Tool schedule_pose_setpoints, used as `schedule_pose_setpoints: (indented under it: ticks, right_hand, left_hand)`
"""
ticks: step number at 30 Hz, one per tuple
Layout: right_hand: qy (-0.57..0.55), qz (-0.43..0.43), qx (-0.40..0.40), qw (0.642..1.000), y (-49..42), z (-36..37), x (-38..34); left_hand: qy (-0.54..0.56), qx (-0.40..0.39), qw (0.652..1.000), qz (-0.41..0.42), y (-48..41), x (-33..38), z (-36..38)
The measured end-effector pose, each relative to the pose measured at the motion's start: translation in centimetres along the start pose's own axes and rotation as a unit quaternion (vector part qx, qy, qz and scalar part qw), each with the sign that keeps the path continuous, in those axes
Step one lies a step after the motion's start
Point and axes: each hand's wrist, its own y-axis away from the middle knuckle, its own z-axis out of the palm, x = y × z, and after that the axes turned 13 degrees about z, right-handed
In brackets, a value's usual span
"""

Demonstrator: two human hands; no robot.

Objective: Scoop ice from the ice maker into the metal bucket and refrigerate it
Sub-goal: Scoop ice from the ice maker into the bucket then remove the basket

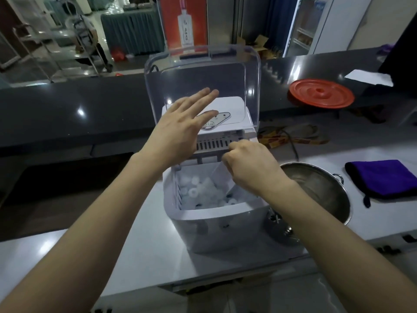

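A white ice maker (214, 224) stands on the pale counter with its clear lid (203, 71) tipped up and back. Ring-shaped ice pieces (198, 190) lie in its basket. My left hand (180, 129) hovers with straight fingers in front of the raised lid; whether it touches the lid I cannot tell. Over the basket's right side, my right hand (250, 166) has its fingers curled round what looks like a clear plastic scoop (217, 175) that points down into the ice. The metal bucket (320, 190) sits just right of the machine, beside my right wrist.
A purple cloth (383, 179) lies on the counter at the right. On the dark raised bar top behind rest a red round lid (320, 93) and a white sheet (367, 77). A power cord (293, 143) runs behind the machine. Metal utensils (277, 224) lie by the bucket's base.
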Motion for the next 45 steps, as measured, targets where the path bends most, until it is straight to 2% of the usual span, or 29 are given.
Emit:
schedule_pose_setpoints:
  ticks: [7,16,30,35,39,45]
  right_hand:
    - [-0.056,0.098,-0.12,0.986,-0.2,1.1,-0.4]
    - [-0.075,0.092,-0.202,0.972,-2.4,1.5,0.4]
    - [-0.063,0.053,-0.172,0.982,-2.5,1.4,0.6]
    - [-0.112,0.072,-0.16,0.978,-2.4,1.8,0.2]
    - [-0.106,0.051,-0.163,0.98,-2.0,2.2,-0.4]
    - [-0.072,0.035,-0.106,0.991,-1.2,3.0,-1.7]
  left_hand:
    - [0.037,0.02,0.999,-0.001,0.3,-0.1,0.6]
    - [0.008,0.032,0.999,0.026,0.8,-0.7,0.9]
    - [-0.089,0.077,0.992,0.047,1.8,-1.7,2.1]
    - [-0.153,0.119,0.981,0.015,2.4,-2.8,2.3]
    - [-0.193,0.138,0.971,0.002,2.7,-3.4,2.4]
    - [-0.172,0.159,0.972,-0.021,3.0,-3.4,3.6]
